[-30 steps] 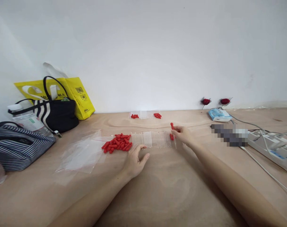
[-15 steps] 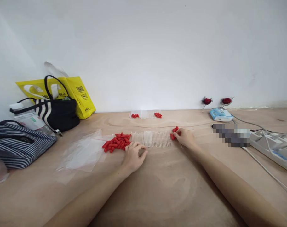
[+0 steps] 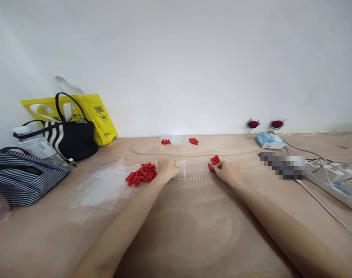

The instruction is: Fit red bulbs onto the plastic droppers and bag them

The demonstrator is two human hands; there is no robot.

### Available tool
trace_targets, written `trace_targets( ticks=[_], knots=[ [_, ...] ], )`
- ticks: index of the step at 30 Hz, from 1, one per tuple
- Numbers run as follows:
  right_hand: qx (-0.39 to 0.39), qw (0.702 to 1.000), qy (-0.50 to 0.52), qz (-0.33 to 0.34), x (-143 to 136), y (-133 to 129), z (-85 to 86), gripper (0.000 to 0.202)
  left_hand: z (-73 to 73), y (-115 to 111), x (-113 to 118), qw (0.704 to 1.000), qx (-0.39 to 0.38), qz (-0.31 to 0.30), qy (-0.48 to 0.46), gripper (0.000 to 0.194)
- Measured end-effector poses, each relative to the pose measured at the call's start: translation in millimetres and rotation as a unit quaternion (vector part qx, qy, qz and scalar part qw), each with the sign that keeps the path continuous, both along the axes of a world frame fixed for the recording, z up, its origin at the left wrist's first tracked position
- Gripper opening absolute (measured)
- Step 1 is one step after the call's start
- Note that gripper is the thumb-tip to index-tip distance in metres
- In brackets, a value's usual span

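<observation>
My left hand (image 3: 166,168) lies over the left end of a row of thin clear dropper tubes (image 3: 193,170), its fingers curled downward. Its fingertips are hidden, so whether it holds anything does not show. Just left of it is a heap of red rubber dropper bulbs (image 3: 141,175), partly covered by the hand. At the row's right end, my right hand (image 3: 226,170) has thumb and fingers closed on a red dropper bulb (image 3: 211,167). Several more red bulbs (image 3: 215,158) lie just beyond those fingers.
Clear plastic bags (image 3: 99,189) lie left of the heap. By the wall are small bags (image 3: 179,139) with red bulbs. Striped pouch (image 3: 28,177), black bag (image 3: 74,139) and yellow bag (image 3: 102,119) stand left; tissue pack (image 3: 271,141) and power strip (image 3: 335,179) with cables lie right.
My left hand has moved forward from the heap's front edge onto the left end of the tube row, its fingers turned down. My right hand has shifted only slightly at the red bulbs.
</observation>
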State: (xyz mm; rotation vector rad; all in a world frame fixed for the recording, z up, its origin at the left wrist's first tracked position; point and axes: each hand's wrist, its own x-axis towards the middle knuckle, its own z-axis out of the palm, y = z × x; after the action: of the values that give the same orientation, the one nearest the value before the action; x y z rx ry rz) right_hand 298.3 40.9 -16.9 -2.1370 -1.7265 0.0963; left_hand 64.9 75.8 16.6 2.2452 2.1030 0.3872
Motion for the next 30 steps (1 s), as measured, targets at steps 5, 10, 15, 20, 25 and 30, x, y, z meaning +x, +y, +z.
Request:
trace_targets(
  ticks=[5,10,15,20,25,30],
  knots=[
    [-0.017,1.000,-0.008,-0.008,-1,2,1.6,0.034,1.5,7,3,0.999,-0.042,0.022,0.013,0.020],
    [-0.019,1.000,-0.005,-0.019,-2,3,0.1,0.033,7.7,6,6,0.997,-0.064,0.033,0.013,0.022],
    [-0.007,1.000,0.005,-0.029,-3,2,0.7,0.032,9.7,6,8,0.996,-0.080,0.045,0.005,0.019],
    [0.022,0.999,0.025,-0.019,-7,-3,7.8,0.029,13.7,6,4,0.997,-0.073,0.027,-0.003,0.017],
    [0.128,0.963,0.181,0.151,-16,-20,8.2,0.026,27.1,-26,-8,0.994,-0.043,-0.096,-0.007,0.024],
    [0.119,0.913,0.179,0.348,-20,-46,4.5,0.021,24.5,-77,-24,0.957,0.006,-0.288,0.031,0.011]
  ],
)
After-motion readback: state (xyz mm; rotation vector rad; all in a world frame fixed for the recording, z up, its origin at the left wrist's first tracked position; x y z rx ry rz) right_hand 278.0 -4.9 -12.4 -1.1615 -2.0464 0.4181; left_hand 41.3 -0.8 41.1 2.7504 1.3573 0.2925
